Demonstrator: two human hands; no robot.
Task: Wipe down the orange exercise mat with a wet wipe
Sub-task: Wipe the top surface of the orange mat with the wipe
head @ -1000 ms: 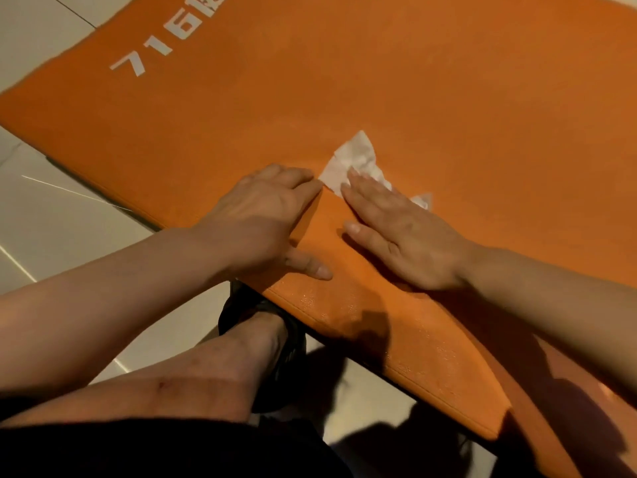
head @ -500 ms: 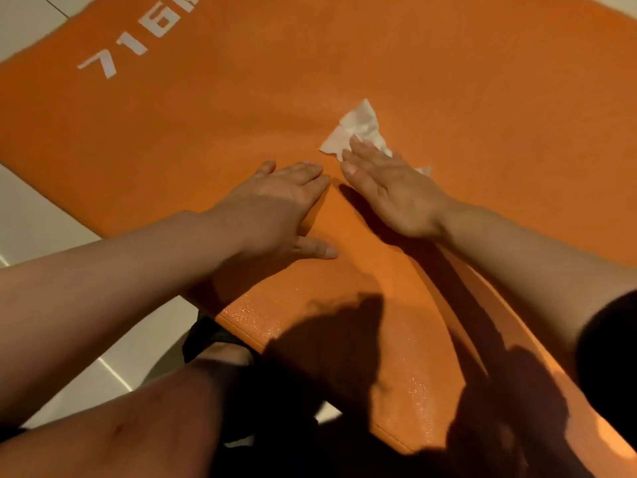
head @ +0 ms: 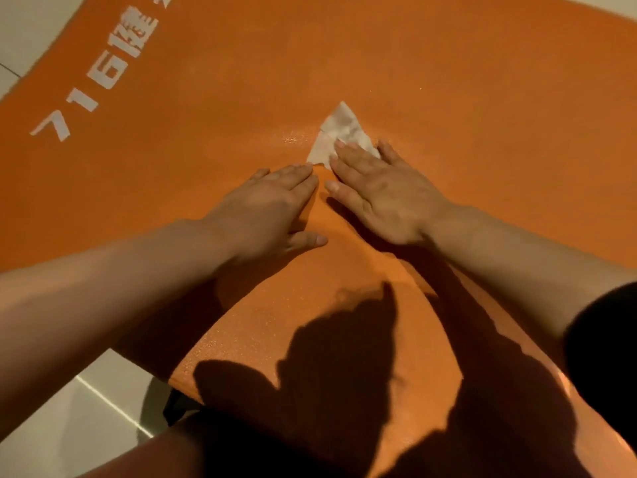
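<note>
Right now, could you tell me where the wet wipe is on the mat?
In the head view, the wet wipe lies flat on the orange mat, just above centre, pinned under the right hand's fingertips, right of the white lettering.

orange mat [head: 448, 81], white lettering [head: 103, 70], white wipe [head: 339, 132]
</note>
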